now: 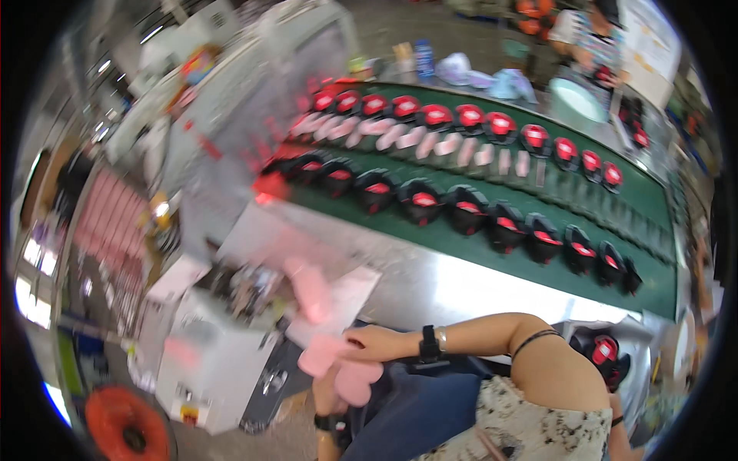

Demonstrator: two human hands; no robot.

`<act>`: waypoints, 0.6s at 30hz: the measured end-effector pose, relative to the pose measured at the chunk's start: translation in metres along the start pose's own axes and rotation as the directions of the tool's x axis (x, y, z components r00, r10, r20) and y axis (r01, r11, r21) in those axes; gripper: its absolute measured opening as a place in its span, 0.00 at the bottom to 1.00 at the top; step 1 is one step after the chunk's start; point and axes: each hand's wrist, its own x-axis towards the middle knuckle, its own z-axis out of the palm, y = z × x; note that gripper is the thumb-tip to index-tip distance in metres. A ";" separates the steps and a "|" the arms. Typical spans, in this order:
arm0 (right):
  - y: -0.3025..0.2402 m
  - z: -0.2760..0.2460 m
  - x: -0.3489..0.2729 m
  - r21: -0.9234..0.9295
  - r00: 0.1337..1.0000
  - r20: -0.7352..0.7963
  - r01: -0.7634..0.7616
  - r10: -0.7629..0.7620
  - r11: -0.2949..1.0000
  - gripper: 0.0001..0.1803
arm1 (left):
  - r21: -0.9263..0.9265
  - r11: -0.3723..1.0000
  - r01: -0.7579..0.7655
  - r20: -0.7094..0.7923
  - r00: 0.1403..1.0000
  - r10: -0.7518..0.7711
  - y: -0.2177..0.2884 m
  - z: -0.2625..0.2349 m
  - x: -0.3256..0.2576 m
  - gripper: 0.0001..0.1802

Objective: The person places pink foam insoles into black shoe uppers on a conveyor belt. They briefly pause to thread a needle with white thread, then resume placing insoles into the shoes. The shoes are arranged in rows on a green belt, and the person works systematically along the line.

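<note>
At the lower middle of the frame, we have the pink pieces (320, 356) between our two hands, lobed and flat, one part spreading to the left and another hanging lower. Our right hand (375, 343) is closed on them, fingertips at their upper edge; our left hand (326, 392) is just below and partly behind them, and we cannot tell how its fingers are set. Another pink shape (309, 292), blurred, is just above, by a white sheet (352, 296) at the near edge of the metal desk (411, 273). To our left is a white machine (207, 369). By their look, we judge the pieces light, soft and bendy, hardly fragile but apt to crease or droop; we would pinch them lightly near an edge, with both hands, keeping the lobes flat and not squeezing the middle.
</note>
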 end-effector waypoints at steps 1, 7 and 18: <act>0.001 0.021 0.009 0.031 0.992 -0.121 -0.029 0.032 0.999 0.22 | -0.021 1.000 -0.010 -0.050 0.999 0.009 -0.002 -0.006 -0.002 0.20; 0.021 0.027 0.113 0.190 0.910 -0.396 -0.051 0.124 0.980 0.13 | -0.381 0.925 -0.004 -0.129 0.990 -0.049 -0.005 -0.054 -0.038 0.27; 0.014 -0.010 0.215 -0.358 0.823 -0.544 -0.052 -0.163 0.932 0.14 | -0.253 0.966 0.048 -0.120 0.989 -0.081 0.006 -0.050 -0.056 0.31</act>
